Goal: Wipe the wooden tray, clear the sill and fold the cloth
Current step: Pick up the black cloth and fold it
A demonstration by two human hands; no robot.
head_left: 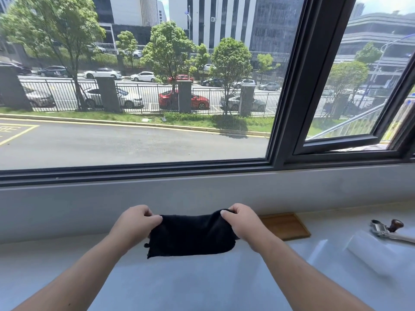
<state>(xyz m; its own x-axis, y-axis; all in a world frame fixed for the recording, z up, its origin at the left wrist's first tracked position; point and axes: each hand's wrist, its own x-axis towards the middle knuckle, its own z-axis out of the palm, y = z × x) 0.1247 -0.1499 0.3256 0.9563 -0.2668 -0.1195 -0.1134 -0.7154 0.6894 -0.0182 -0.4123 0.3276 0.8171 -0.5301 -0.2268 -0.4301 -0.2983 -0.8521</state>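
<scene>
A black cloth [190, 236] hangs folded between my hands, held just above the white sill [202, 283]. My left hand [134, 223] pinches its upper left corner. My right hand [242, 223] grips the upper right corner. The wooden tray [287, 225] lies flat on the sill behind my right hand, close to the wall under the window; its left part is hidden by that hand.
At the right of the sill lie a metal tool with a dark wooden knob [386, 230] and a clear plastic cup on its side [372, 252]. The window frame [278, 162] runs along the back, with an opened pane [341, 86] at the right.
</scene>
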